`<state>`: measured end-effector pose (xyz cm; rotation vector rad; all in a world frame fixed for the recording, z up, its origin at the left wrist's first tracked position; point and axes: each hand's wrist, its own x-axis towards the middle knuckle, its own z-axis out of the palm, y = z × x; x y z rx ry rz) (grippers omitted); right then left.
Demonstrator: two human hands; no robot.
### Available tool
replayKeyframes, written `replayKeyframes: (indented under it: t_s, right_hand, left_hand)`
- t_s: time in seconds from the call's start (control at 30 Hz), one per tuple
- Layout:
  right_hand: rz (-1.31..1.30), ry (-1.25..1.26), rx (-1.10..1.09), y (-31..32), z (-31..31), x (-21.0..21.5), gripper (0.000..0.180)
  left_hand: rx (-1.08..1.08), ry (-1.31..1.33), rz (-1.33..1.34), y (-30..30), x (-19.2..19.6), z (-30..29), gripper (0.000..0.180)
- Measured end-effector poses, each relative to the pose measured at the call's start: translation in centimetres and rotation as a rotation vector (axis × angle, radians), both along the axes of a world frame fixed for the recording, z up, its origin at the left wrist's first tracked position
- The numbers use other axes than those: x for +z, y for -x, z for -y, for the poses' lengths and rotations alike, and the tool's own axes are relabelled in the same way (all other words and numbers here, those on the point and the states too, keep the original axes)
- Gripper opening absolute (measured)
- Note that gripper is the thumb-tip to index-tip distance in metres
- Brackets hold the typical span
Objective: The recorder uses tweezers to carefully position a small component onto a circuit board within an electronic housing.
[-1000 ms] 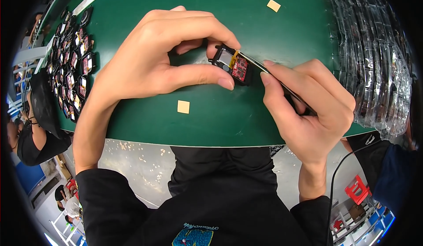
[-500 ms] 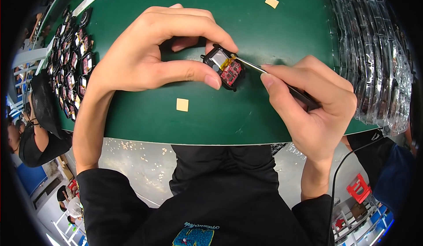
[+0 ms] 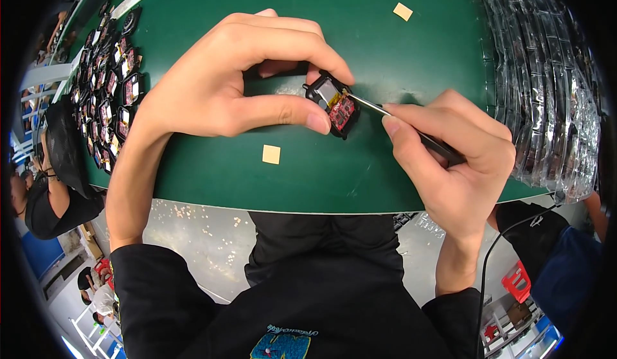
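Observation:
Between its thumb and fingers, my left hand [image 3: 222, 79] grips a small black watch-like case by its edges, tilted above the green table [image 3: 308, 182]. The opened case shows a silvery battery-like block [image 3: 328, 90], yellow tape and a red circuit board [image 3: 342, 112]. My right hand [image 3: 466, 150] is closed around slim tweezers [image 3: 371, 106] with a dark grip. Their metal tip reaches the case's right edge beside the yellow tape; whether it pinches anything is too small to tell. A pale yellow square [image 3: 271, 154] lies below the left hand.
Many similar opened cases [image 3: 106, 102] cluster on the table's left side. Stacked clear plastic trays [image 3: 536, 95] line the right. Another pale square [image 3: 403, 12] lies farther back. People sit at both sides; a dark cable hangs beside my right arm.
The whole view has shifted slightly. My right hand has come a little nearer the left, with the tweezer tip still at the case's edge. Both grips look the same.

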<state>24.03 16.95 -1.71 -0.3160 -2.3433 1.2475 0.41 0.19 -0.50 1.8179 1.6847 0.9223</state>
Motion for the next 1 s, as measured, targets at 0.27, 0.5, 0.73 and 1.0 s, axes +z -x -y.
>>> replayKeyframes:
  t_s: [0.27, 0.5, 0.73, 1.0]
  right_hand:
    - [0.001, -0.013, -0.011, -0.1, 0.5, 0.0, 0.018]
    - [-0.071, -0.032, 0.002, 0.1, 0.2, -0.5, 0.018]
    - [-0.176, 0.067, -0.161, 0.1, 0.0, 0.1, 0.012]
    - [-0.267, 0.183, -0.247, 0.1, 0.6, -0.6, 0.012]
  left_hand:
    - [-0.028, -0.017, -0.081, -0.3, 0.3, 0.3, 0.049]
    - [-0.038, -0.038, -0.099, -0.2, 0.4, -0.1, 0.049]
    - [0.075, -0.003, -0.053, -0.9, 0.9, -0.2, 0.052]
    - [0.255, -0.086, -0.222, -3.4, 0.4, 1.1, 0.046]
